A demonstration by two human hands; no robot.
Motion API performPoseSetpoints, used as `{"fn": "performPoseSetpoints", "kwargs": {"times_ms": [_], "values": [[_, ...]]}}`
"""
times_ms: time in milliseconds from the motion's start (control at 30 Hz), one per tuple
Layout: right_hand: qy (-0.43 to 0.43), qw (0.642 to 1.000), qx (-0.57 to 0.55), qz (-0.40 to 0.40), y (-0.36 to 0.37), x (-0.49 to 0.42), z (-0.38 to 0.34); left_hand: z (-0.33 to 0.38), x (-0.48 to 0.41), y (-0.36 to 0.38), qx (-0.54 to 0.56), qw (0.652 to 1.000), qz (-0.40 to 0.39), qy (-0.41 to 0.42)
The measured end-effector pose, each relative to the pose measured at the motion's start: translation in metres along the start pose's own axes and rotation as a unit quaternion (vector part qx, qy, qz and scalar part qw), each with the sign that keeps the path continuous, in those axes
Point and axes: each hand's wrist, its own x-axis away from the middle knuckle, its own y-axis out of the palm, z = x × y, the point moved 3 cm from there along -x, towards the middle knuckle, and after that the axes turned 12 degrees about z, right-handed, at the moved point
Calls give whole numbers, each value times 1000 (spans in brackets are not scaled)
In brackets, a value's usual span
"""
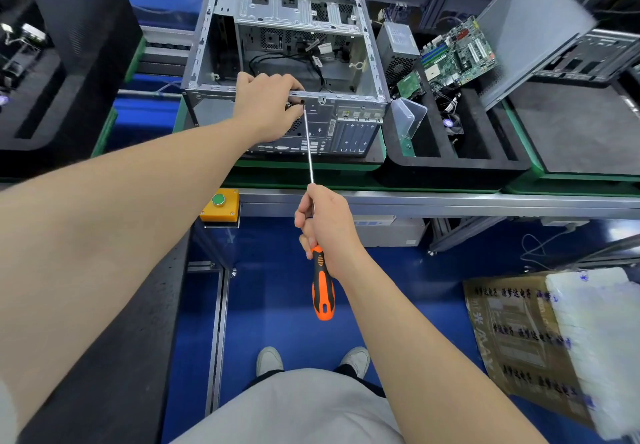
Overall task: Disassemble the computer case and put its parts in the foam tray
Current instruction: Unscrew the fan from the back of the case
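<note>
Two hands are on the job. Your left hand (266,107) is curled over the top rear rim of the computer case (346,125), fingers bunched right where the tip of the screwdriver (308,145) meets the back panel. Whether they pinch a screw there, you cannot tell. Your right hand (325,225), nearer to you and below the left, is wrapped round the long steel shaft just above the orange and black handle, which hangs free under the palm. The case stands open-topped, wires loose inside. Just right of your left hand sits the foam tray (450,166), holding a motherboard (457,52), a power supply (398,45) and a clear plastic box (408,114).
</note>
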Motion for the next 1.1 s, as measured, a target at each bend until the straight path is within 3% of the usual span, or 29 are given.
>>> {"fn": "performPoseSetpoints", "kwargs": {"times_ms": [933,1100], "values": [[-12,999,30,5,-1,0,0,-1,1,2,-4,1000,22,10],[-135,981,131,56,-4,2,-6,-2,0,4,-5,1000,23,6]]}}
